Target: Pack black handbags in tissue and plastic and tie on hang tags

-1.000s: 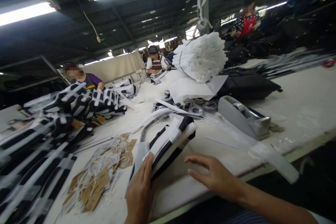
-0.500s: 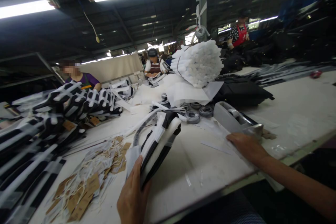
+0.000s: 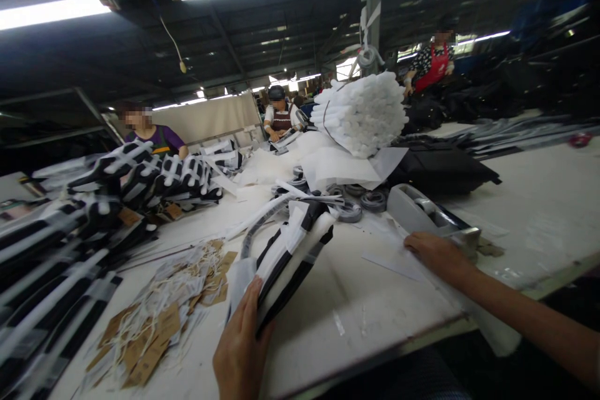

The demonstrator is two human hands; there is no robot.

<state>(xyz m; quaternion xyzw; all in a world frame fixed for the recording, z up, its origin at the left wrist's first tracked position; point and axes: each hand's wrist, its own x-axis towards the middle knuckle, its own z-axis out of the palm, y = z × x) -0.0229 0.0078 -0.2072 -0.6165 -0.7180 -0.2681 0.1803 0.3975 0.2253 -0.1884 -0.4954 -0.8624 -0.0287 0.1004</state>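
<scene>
My left hand [image 3: 241, 337] is closed around the lower end of a black bundle wrapped in white strips [image 3: 295, 250], which tilts up and away to the right. A grey strap [image 3: 255, 231] curves up beside the bundle. My right hand [image 3: 435, 256] is at the right, its fingers curled on the corner of a thin white sheet [image 3: 492, 325] that hangs over the table's front edge. Just behind that hand stands a grey tape dispenser [image 3: 412, 209]. Brown paper tags with white strings [image 3: 154, 337] lie left of my left hand.
Wrapped black-and-white bundles [image 3: 47, 275] are piled at the left. At the back stand a tied bundle of white tubes [image 3: 360, 112], rolled grey straps [image 3: 349, 209] and a black folded piece [image 3: 440, 169]. Several people work behind the table [image 3: 356, 300].
The whole view has shifted slightly, so most things sit a little further right. The white sheet under my right hand shows more below the table edge. Both hands keep their holds.
</scene>
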